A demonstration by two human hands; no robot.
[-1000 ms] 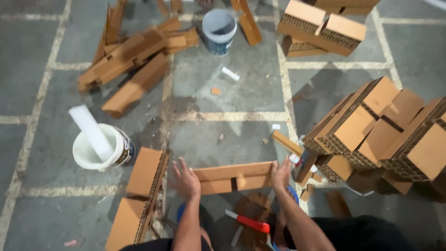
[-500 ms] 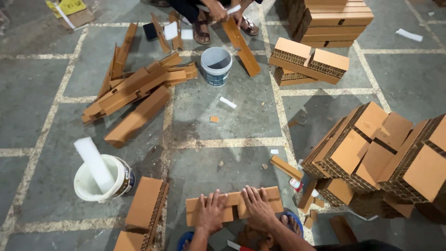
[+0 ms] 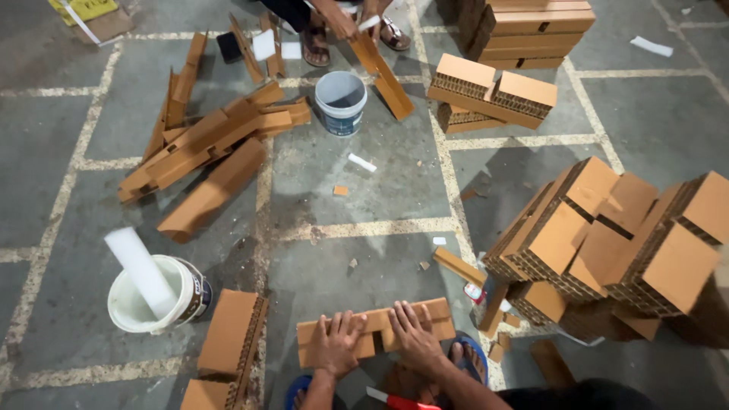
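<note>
Item 1: cardboard strip [image 3: 376, 332], long honeycomb-core piece, brown, lying flat on the concrete floor [image 3: 364, 197] right in front of you, near bottom centre of view. Your fingers lie on top of it, not around it.

L hand [image 3: 339, 345]: palm down on the strip's left-centre, fingers spread wide and flat, pointing away from you. No grip, pressing only. Forearm comes up from the bottom edge.

R hand [image 3: 414, 334]: palm down just beside the L hand, on the strip's right-centre, fingers splayed flat, tips near the far edge. Nothing held. Forearm runs in from lower right. The two hands sit close, thumbs nearly touching.

Nearby, under/behind hands: blue sandal [image 3: 463, 357] w/ your foot, red-handled tool [image 3: 395, 400] at bottom edge.

Left of strip: cardboard block [image 3: 228, 334] w/ honeycomb edge showing; white bucket [image 3: 156, 296] w/ a white board standing tilted in it.

Right: leaning stack of cardboard blocks [image 3: 607, 243], small offcuts around its foot.

Far side: blue-grey bucket [image 3: 340, 101]; loose pile of long strips [image 3: 205, 152] to its left; two blocks [image 3: 493, 95] to its right. Another person at top edge, sandalled feet, hands on an angled strip [image 3: 383, 72].
</note>
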